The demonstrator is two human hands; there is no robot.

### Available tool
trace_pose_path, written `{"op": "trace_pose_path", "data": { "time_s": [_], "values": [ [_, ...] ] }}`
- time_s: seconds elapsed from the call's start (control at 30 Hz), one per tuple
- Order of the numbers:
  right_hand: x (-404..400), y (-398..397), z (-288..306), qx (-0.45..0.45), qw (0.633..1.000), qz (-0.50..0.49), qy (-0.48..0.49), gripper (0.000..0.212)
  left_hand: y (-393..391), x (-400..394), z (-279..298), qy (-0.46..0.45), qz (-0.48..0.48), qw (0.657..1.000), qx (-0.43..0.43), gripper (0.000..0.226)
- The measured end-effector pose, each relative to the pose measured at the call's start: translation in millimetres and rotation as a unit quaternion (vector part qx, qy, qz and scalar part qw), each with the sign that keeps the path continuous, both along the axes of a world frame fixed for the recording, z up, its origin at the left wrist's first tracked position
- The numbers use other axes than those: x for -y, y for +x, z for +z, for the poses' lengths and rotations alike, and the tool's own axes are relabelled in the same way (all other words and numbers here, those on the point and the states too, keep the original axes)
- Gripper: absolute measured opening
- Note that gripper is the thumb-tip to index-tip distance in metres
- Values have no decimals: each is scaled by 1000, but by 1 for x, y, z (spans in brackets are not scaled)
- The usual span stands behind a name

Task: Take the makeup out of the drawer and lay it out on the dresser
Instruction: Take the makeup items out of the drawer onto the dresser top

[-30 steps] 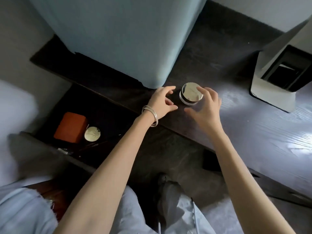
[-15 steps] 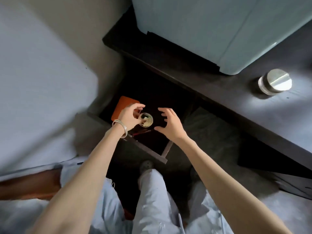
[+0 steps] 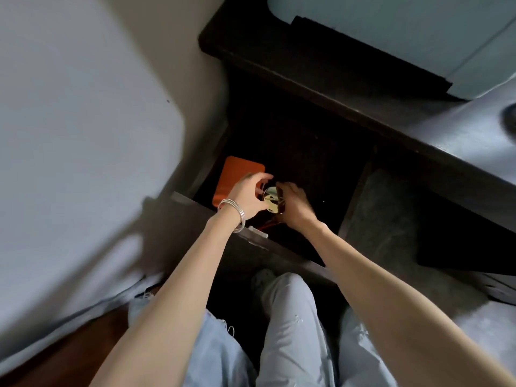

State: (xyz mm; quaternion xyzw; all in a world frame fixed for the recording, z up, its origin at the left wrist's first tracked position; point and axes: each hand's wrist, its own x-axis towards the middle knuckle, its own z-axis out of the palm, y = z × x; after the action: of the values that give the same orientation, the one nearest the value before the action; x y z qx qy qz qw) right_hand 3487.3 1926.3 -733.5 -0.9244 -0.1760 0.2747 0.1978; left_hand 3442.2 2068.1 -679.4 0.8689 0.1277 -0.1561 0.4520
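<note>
So the room's pretty dim overall, with most of the light landing on the right side where the dark wood counter (image 3: 460,129) picks up a pale bluish sheen. A big light-blue panel (image 3: 418,32), blurry, sits on the back of that counter near the top. The wall (image 3: 195,65) beside it is plain beige. On the left there's a large pale grey-blue surface (image 3: 78,135), looks like a bed or mattress edge, too blurred to say which. Under the counter the floor (image 3: 391,219) looks like grey-green carpet, and a strip of reddish-brown wood (image 3: 69,356) shows at the bottom left.
</note>
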Motion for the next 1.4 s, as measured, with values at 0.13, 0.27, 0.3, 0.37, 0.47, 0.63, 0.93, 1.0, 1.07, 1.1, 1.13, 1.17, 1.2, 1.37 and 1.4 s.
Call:
{"op": "trace_pose_path", "data": {
  "time_s": [0.13, 0.27, 0.3, 0.37, 0.47, 0.63, 0.93, 1.0, 1.07, 1.1, 1.13, 1.17, 1.2, 1.37, 1.4],
  "values": [
    [1, -4, 4, 40, 999, 3, -13, 79, 3, -2, -3, 7, -20, 1000, -14, 63],
    [10, -5, 37, 56, 998, -22, 5, 82, 0, 1, 6, 21, -26, 999, -28, 65],
    [13, -4, 50, 69, 997, -22, 16, 83, 0, 3, 12, 18, -22, 999, -25, 67],
    [20, -1, 82, 89, 995, -12, 35, 84, 2, 9, 28, -2, -15, 1000, -10, 69],
    [33, 4, 133, 97, 994, -6, 54, 85, 9, 21, 65, -46, -6, 999, 24, 70],
    [65, 13, 204, 101, 991, -40, 82, 86, 30, 42, 136, -82, -32, 995, 56, 70],
    [167, 23, 252, 125, 971, -148, 140, 85, 72, 133, 196, -106, -122, 984, 76, 66],
    [196, 24, 254, 125, 961, -188, 159, 86, 82, 161, 197, -103, -142, 981, 86, 65],
    [224, 28, 254, 126, 949, -228, 175, 87, 93, 189, 195, -93, -158, 979, 93, 64],
    [238, 30, 254, 126, 944, -243, 183, 88, 98, 202, 194, -89, -163, 978, 96, 64],
    [251, 33, 252, 123, 941, -254, 188, 87, 103, 216, 191, -83, -167, 977, 100, 64],
    [263, 37, 251, 119, 939, -261, 189, 87, 108, 229, 189, -72, -171, 977, 104, 64],
    [273, 41, 248, 115, 938, -267, 188, 86, 114, 241, 185, -55, -174, 977, 106, 64],
    [315, 71, 228, 104, 945, -259, 169, 83, 142, 286, 166, 17, -174, 981, 86, 64],
    [320, 77, 223, 98, 949, -251, 164, 83, 147, 291, 162, 34, -173, 981, 82, 63]
  ]
}}
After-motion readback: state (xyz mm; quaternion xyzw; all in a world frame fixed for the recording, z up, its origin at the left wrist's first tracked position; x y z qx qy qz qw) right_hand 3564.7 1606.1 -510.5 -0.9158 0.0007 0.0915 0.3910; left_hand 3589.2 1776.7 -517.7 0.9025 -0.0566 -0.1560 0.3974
